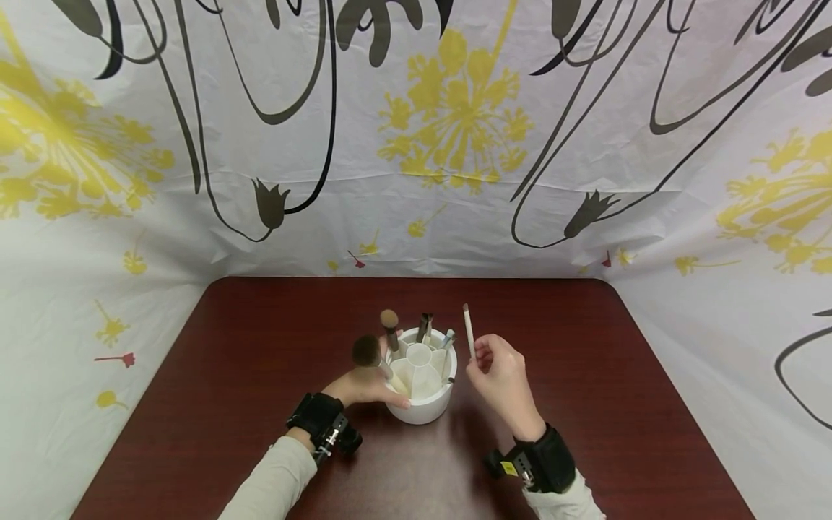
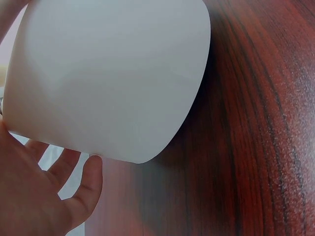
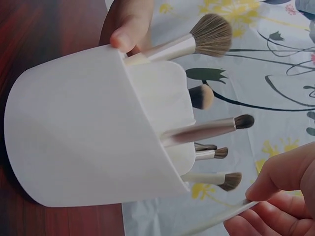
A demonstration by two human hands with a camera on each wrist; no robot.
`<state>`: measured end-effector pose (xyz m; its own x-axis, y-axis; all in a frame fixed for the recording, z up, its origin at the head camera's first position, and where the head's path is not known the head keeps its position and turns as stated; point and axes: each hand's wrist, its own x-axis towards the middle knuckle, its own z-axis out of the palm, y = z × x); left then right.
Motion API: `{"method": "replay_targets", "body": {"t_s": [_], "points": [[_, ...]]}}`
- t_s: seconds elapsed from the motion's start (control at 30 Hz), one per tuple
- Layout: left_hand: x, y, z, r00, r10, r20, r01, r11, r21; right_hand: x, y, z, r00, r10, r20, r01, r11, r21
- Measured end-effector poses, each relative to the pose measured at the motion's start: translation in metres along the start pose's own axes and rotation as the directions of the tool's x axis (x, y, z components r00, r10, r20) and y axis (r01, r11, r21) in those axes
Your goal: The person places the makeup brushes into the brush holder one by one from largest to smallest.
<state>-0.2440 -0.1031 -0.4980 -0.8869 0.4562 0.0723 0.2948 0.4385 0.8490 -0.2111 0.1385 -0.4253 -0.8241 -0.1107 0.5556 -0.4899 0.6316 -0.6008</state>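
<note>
A white round brush holder (image 1: 421, 413) with inner compartments stands on the table, several makeup brushes leaning in it. My left hand (image 1: 365, 386) grips its left side, thumb at the rim; the left wrist view shows fingers (image 2: 91, 182) against the holder's wall. The big fluffy brush (image 3: 211, 35) leans close by that thumb, and a tan-tipped brush (image 1: 389, 321) stands behind it. To the right of the holder, my right hand (image 1: 499, 372) pinches a slim white-handled makeup brush (image 1: 468, 328) between thumb and fingers, held nearly upright with its small dark tip up.
The dark red wooden table (image 1: 260, 318) ends at a patterned white cloth (image 1: 390, 217) hanging behind it and spreading along both sides. Black wrist straps with cameras sit on both wrists, the left one (image 1: 318, 419) low in front of the holder.
</note>
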Motion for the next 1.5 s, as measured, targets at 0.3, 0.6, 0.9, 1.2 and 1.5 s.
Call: {"method": "replay_targets", "body": {"t_s": [0.3,0.6,0.9,1.2,1.5], "points": [[0.0,0.0,0.0,1.0,-0.003,0.0,0.003,1.0,0.022,0.003,-0.007,0.0,0.999,-0.039,-0.015,0.039,0.999,0.024],[-0.001,-0.001,0.0,1.0,-0.015,-0.002,0.015,1.0,-0.003,0.003,-0.01,0.0,0.994,-0.106,-0.029,0.107,0.993,0.039],[-0.006,0.016,-0.005,0.999,-0.034,0.005,0.034,0.999,-0.007,0.003,-0.013,0.0,0.995,-0.097,-0.029,0.099,0.993,0.059],[-0.004,0.019,-0.004,0.999,-0.04,0.008,0.04,0.999,-0.021,0.0,-0.009,0.005,0.998,-0.057,-0.015,0.058,0.996,0.068],[-0.001,0.001,0.0,0.998,-0.054,0.014,0.054,0.998,-0.009,-0.001,-0.004,0.008,1.0,-0.018,0.016,0.016,0.996,0.09]]}}
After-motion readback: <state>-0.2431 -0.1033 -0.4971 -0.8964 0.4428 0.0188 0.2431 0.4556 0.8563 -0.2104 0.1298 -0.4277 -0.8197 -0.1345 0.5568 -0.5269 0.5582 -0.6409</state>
